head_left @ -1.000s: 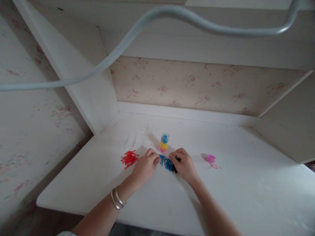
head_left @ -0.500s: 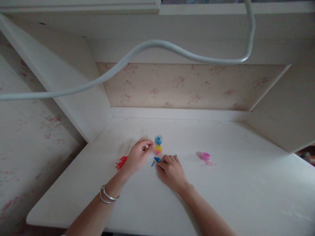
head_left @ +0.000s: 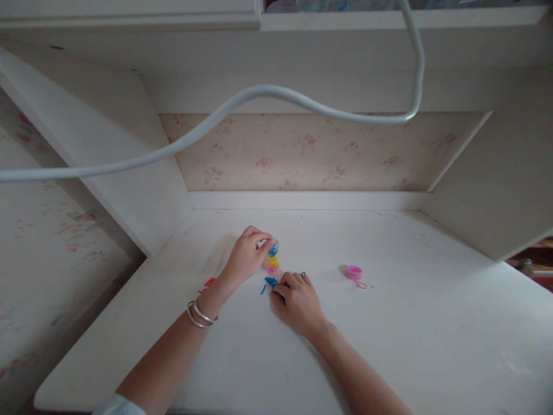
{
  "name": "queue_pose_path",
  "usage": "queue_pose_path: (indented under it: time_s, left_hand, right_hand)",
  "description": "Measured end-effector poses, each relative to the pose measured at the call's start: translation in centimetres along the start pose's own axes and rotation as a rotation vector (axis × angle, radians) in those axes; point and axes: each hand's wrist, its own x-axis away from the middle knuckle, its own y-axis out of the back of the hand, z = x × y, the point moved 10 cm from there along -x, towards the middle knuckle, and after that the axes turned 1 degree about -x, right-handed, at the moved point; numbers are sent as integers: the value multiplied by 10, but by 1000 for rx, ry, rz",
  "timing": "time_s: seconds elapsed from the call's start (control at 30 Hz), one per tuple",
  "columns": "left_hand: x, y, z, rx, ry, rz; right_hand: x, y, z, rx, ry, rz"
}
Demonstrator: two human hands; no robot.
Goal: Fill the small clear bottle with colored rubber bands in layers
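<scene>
A small clear jar (head_left: 272, 266) stands upright on the white table, layered with pink, yellow and blue bits. At its mouth is my left hand (head_left: 247, 256), thumb and forefinger pinched together; what they hold, if anything, is too small to make out. My right hand (head_left: 300, 302) rests on the tabletop just in front of the jar, its fingers curled over a little pile of blue rubber bands (head_left: 271, 282). Part of that pile is hidden under the fingers. Red rubber bands (head_left: 209, 283) lie left of the jar, partly covered by my left wrist.
To the right lies a pink ring-shaped cap (head_left: 355, 272) with a loop. A thick pale cable (head_left: 268, 91) hangs across the view above the table (head_left: 410, 334). Cabinet side panels and a low overhead shelf enclose the back.
My left hand has risen from beside the jar to its mouth, and its wrist now covers more of the red bands. My right hand stays on the blue pile. The view has shifted slightly.
</scene>
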Motion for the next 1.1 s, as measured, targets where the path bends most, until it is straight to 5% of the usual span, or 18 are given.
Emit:
queue_pose_path:
  time_s: [0.17,0.43,0.8,1.1]
  left_hand:
    - [-1,-3,0,-20,-9,33]
    - [25,24,-2,18,46,-114]
    - [99,-34,48,-177,174,298]
    - [105,-38,43,-324,145,341]
  right_hand:
    - [1,0,-2,10,-16,12]
    - [0,-1,-1,18,-22,10]
    - [-3,4,-13,-111,-97,-53]
    - [-4,6,-31,-393,-180,-118]
